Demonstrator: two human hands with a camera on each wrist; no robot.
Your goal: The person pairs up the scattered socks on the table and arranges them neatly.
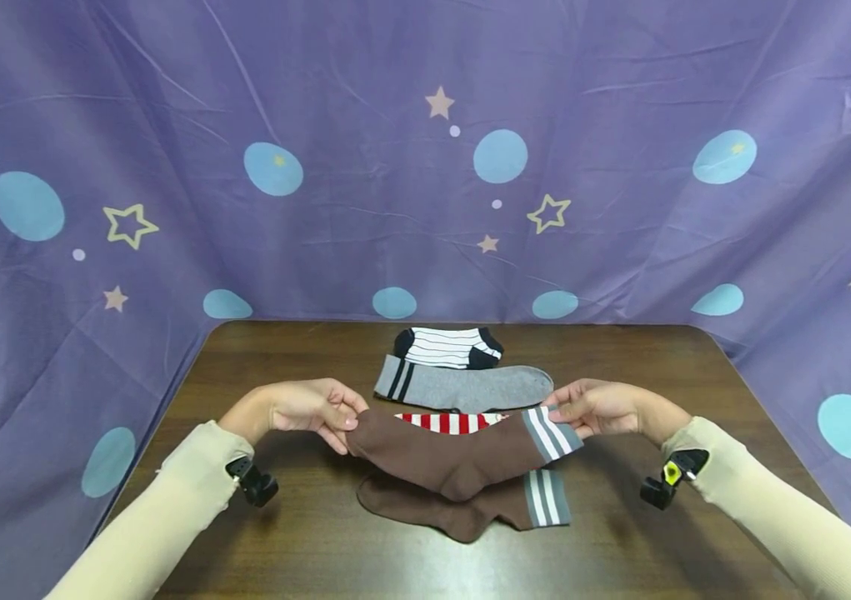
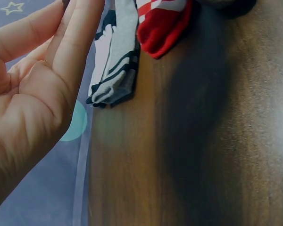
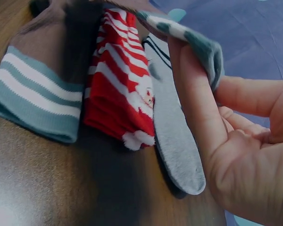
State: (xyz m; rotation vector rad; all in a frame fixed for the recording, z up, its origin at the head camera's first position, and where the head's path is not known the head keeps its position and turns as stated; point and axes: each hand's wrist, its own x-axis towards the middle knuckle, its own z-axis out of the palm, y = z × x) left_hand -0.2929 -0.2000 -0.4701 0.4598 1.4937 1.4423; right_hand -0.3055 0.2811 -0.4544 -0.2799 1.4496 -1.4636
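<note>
A brown sock (image 1: 440, 454) with a grey-and-white striped cuff is stretched sideways above the table between both hands. My left hand (image 1: 317, 410) pinches its toe end; in the left wrist view that grip is mostly cut off at the top. My right hand (image 1: 599, 407) pinches the cuff (image 3: 205, 49) between thumb and fingers. Beneath it, a second brown sock (image 1: 463, 512) lies flat on the table, its striped cuff (image 3: 37, 94) toward the right. Red-and-white striped socks (image 3: 120, 80) lie just behind, partly hidden by the raised sock in the head view.
Grey socks (image 1: 470, 387) with black bands lie farther back on the wooden table (image 1: 245, 533). Behind them are white socks (image 1: 443, 347) with black lines, heels and toes. A purple curtain (image 1: 365, 208) with stars and dots surrounds the table's back and sides.
</note>
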